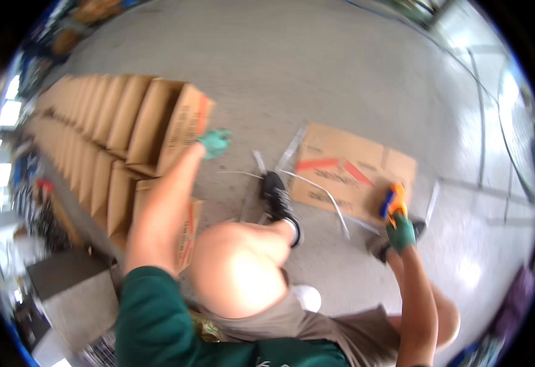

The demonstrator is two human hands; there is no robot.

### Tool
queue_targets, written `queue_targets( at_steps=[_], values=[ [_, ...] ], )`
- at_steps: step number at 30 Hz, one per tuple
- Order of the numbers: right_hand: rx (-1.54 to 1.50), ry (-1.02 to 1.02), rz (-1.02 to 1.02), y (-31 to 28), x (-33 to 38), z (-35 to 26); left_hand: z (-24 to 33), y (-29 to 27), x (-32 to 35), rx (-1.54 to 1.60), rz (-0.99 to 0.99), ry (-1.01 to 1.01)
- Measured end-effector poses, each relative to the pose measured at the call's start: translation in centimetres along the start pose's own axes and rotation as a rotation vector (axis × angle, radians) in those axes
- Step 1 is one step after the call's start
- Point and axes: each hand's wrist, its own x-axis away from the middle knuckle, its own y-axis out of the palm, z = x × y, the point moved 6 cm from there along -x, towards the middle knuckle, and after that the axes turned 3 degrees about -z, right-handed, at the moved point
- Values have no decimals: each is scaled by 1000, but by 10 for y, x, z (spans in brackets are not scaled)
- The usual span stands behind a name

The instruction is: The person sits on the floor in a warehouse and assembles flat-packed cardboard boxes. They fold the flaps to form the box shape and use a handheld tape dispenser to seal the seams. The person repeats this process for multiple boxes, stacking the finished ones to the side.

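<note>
My right hand (401, 233), in a green glove, is closed round an orange-and-blue tape gun (396, 200). The tool is over the near right part of a flat cardboard box (334, 165) with red markings, which lies on the floor. My left hand (216, 142), gloved in green too, is in front of the end box (185, 125) of a long row of open cardboard boxes. Its fingers are blurred, and I cannot tell whether they touch the box. A thin white strip (322, 188) crosses the flat box's left part.
Two rows of open cardboard boxes (113, 116) run away to the far left. Clear tape strips (293, 147) lie on the grey floor. My black shoe (274, 194) stands left of the flat box. A grey box-shaped unit (78, 300) is at lower left.
</note>
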Motion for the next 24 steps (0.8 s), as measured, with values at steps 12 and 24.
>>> queue_targets(
  at_steps=[12,24],
  values=[
    [151,246,-184,39,-46,-3,152,106,-85,-221,-168,54],
    [-20,137,-42,78,-64,60,132,184,-120,793,221,-33]
  ],
)
